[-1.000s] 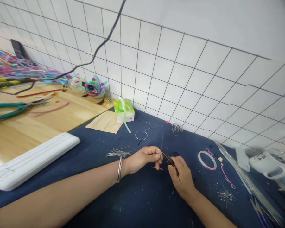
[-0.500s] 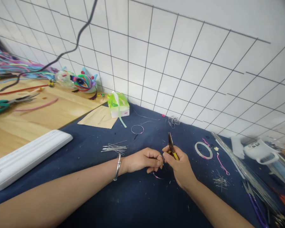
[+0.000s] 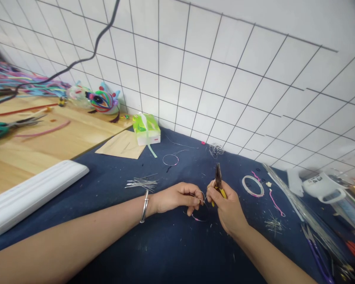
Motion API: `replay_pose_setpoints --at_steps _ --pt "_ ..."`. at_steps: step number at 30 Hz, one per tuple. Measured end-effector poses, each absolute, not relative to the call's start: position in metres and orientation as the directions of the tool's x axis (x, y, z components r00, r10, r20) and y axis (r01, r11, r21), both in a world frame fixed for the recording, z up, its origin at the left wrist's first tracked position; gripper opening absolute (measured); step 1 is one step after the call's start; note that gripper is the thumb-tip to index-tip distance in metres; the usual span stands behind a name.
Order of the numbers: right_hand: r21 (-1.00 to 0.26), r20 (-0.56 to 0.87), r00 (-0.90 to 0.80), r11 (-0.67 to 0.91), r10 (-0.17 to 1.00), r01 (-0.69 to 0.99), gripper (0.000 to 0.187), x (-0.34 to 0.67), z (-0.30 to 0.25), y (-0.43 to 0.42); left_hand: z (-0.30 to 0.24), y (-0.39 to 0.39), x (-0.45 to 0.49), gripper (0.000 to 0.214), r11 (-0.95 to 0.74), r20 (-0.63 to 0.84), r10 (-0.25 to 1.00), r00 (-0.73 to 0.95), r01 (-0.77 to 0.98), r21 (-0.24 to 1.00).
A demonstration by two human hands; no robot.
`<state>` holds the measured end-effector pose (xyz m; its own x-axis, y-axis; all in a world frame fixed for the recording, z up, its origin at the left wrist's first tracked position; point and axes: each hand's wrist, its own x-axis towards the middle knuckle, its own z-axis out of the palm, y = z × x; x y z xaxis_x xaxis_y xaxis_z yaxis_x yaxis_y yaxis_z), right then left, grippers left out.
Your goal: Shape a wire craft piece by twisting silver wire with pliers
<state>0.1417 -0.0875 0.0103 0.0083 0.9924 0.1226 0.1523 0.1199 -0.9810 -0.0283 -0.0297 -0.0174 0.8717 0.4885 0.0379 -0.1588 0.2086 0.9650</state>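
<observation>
Over the dark blue cloth [image 3: 171, 244], my left hand [image 3: 177, 197], with a silver bangle at the wrist, pinches a thin wire loop [image 3: 198, 195] between its fingertips. A pink strand trails from the loop onto the cloth. Beside it, my right hand [image 3: 229, 209] is closed round small yellow-handled pliers [image 3: 218, 182], whose jaws point up and away. The two hands nearly touch at the wire. A bundle of straight silver wires [image 3: 142, 183] lies just left of my left wrist.
A white tray [image 3: 32, 193] lies at the left on the wooden table [image 3: 47, 146], with green pliers [image 3: 6, 127] and coloured cords behind. A green tissue pack [image 3: 146, 129], a wire ring [image 3: 170, 159], a coil of cord [image 3: 252, 186], a white cup [image 3: 322, 185] and long wire rods [image 3: 301, 213] surround the hands.
My right hand has turned the pliers from lying low toward the left hand to pointing upward. Both hands have stayed together, and the view has shifted slightly.
</observation>
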Motion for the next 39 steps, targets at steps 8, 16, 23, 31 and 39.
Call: replay_pose_setpoints --at_steps 8,16,23,31,39 --pt "-0.984 0.112 0.017 0.109 0.994 0.138 0.014 0.142 0.009 -0.088 -0.017 -0.03 -0.027 0.021 0.222 0.032 0.505 0.862 -0.166 0.961" --pt "-0.996 0.056 0.0 0.056 0.998 0.07 0.014 0.135 0.003 -0.088 -0.016 -0.03 -0.028 0.024 0.212 0.014 0.485 0.875 -0.133 0.968" --pt "-0.997 0.046 -0.01 0.047 0.999 0.059 0.013 0.133 0.003 -0.087 -0.016 -0.03 -0.028 0.025 0.213 -0.003 0.488 0.873 -0.116 0.97" --pt "-0.997 0.056 -0.019 0.057 0.998 0.061 0.013 0.131 0.006 -0.087 -0.018 -0.029 -0.027 0.023 0.22 -0.035 0.559 0.829 -0.107 0.97" --pt "-0.989 0.061 -0.034 0.065 0.998 0.134 0.015 0.129 0.006 -0.086 -0.016 -0.029 -0.026 0.023 0.205 -0.052 0.585 0.81 -0.085 0.975"
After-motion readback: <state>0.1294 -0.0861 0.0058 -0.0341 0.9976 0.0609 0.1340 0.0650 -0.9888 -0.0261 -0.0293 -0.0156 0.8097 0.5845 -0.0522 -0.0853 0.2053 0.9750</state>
